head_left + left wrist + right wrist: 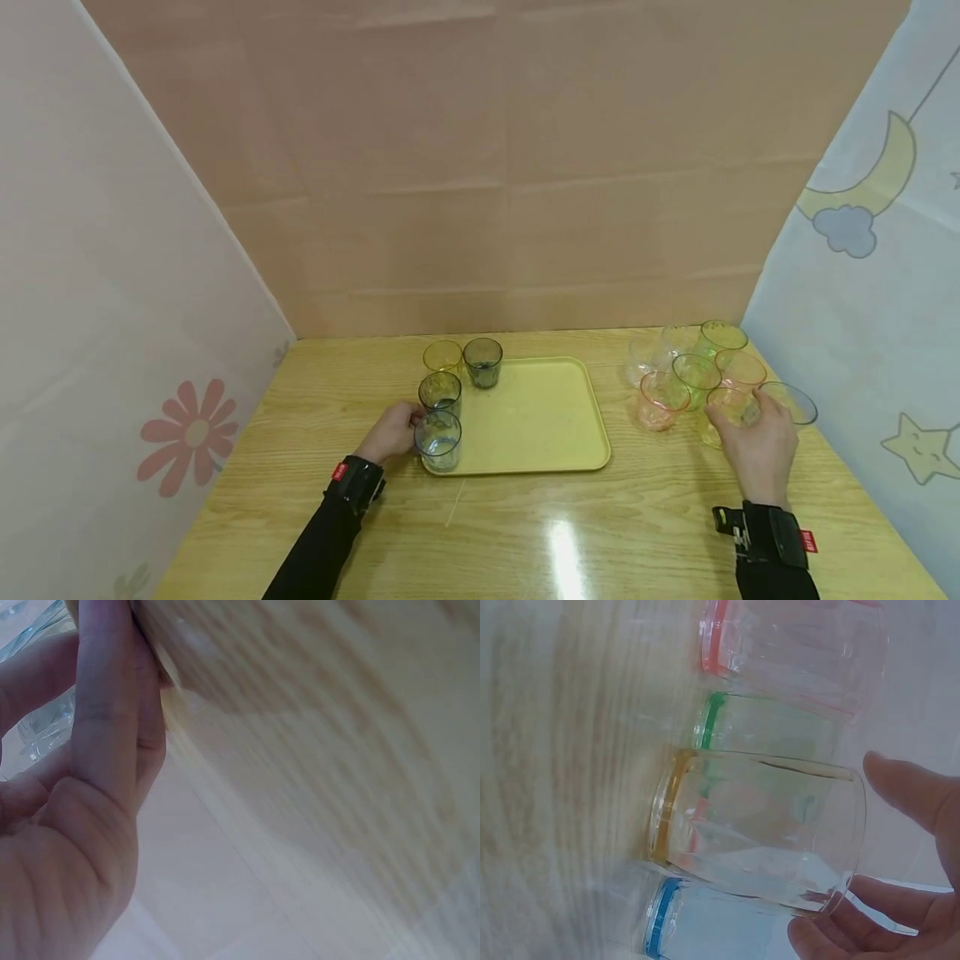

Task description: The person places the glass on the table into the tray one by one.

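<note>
My left hand [395, 431] is at the left edge of the yellow tray [536, 421], fingertips beside a blue-tinted glass [438, 446] and a dark amber glass [441, 392]. In the left wrist view its fingers [109, 712] partly cover clear glass; whether they grip it is hidden. On the right my right hand [763, 446] spans the rim of an upright yellow glass [765, 832]. Its thumb [907, 787] is just off the rim on one side, and its fingers are close to the opposite side. A blue glass [712, 919] stands next to the yellow one.
At the tray's back left are a grey glass [483, 364] and a yellowish glass [441, 354]. Several other glasses crowd the right, including an orange-rimmed one [660, 404] and a green-rimmed one [697, 375]. A patterned sheet [862, 358] hangs close to the table's right edge.
</note>
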The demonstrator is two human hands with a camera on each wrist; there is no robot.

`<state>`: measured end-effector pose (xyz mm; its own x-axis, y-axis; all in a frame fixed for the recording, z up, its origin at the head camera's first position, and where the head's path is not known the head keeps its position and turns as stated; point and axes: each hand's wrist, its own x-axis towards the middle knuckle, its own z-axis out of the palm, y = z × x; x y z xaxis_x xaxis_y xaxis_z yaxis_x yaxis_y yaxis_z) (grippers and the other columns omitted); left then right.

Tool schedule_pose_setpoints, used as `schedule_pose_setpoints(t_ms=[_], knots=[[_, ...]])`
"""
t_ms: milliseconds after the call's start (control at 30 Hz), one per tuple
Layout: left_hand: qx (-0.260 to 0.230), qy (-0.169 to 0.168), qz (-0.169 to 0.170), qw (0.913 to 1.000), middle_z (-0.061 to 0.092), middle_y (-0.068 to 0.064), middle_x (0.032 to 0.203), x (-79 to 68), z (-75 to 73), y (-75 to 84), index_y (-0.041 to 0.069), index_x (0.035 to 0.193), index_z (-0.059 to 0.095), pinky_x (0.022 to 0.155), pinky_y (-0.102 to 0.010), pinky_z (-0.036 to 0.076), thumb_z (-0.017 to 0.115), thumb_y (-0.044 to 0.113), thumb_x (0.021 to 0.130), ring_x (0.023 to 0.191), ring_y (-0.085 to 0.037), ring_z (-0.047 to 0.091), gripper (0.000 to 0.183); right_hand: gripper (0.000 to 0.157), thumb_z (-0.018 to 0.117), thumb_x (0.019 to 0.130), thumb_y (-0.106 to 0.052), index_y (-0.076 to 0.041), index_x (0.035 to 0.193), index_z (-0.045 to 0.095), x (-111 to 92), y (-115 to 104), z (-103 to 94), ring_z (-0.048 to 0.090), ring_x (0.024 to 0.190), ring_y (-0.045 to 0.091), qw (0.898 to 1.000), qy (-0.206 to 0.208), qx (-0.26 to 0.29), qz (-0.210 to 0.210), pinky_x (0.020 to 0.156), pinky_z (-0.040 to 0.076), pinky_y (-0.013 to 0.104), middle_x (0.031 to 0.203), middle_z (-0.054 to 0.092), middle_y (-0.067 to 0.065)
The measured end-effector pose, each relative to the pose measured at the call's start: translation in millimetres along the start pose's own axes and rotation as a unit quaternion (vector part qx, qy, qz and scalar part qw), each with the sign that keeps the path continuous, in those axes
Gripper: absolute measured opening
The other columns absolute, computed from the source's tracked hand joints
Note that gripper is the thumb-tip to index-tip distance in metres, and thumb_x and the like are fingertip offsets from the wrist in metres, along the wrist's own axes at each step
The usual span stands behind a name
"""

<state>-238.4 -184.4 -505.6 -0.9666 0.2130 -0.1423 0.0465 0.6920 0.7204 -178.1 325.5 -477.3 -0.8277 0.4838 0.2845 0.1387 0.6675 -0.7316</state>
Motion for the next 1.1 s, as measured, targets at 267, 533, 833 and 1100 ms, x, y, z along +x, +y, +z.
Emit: schedule_pose_setpoints(t_ms=[267, 533, 833, 1100], knots=[[-0.005, -0.003, -0.006, 1.0, 0.064, -0.012, 0.085, -0.3, 0.8, 1.0, -0.009, 0.112, 0.065, 0.061, -0.028, 0.052, 0.06, -0.011, 0.084, 0.075, -0.017, 0.058, 0.029, 0.084, 0.078, 0.083, -0.027, 0.011, 0.145, 0.035, 0, 6, 1.2, 0.041, 0.121, 0.058, 1.0, -0.012, -0.016, 0.022, 0.1, 0.032, 0.066, 0.134, 0.045, 0.041], [0.003, 0.001, -0.007, 1.0, 0.063, -0.007, 0.082, 0.4, 0.7, 0.2, -0.008, 0.112, 0.065, 0.06, -0.028, 0.052, 0.059, -0.012, 0.083, 0.074, -0.016, 0.059, 0.029, 0.099, 0.076, 0.084, -0.039, 0.016, 0.147, 0.023, 3, 11, 1.2, 0.045, 0.116, 0.058, 0.993, -0.093, -0.049, 0.046, 0.092, 0.04, 0.065, 0.13, 0.045, 0.043], [0.017, 0.008, 0.005, 0.9998, 0.063, -0.006, 0.081, 0.3, 0.0, -0.1, -0.008, 0.109, 0.066, 0.062, -0.028, 0.051, 0.06, -0.01, 0.083, 0.074, -0.016, 0.058, 0.027, 0.104, 0.071, 0.086, -0.045, 0.007, 0.151, 0.007, 1, 17, 2.2, 0.042, 0.124, 0.05, 0.984, -0.14, 0.03, 0.104, 0.092, 0.041, 0.056, 0.141, 0.038, 0.037], [0.017, 0.012, 0.011, 0.9997, 0.063, -0.007, 0.081, -0.1, 0.2, -0.8, -0.008, 0.108, 0.067, 0.063, -0.029, 0.05, 0.06, -0.009, 0.084, 0.074, -0.016, 0.058, 0.025, 0.099, 0.073, 0.084, -0.047, 0.0, 0.149, 0.015, 1, 14, 4.3, 0.048, 0.108, 0.027, 0.986, -0.115, 0.059, 0.106, 0.073, 0.042, 0.027, 0.135, 0.044, 0.022]])
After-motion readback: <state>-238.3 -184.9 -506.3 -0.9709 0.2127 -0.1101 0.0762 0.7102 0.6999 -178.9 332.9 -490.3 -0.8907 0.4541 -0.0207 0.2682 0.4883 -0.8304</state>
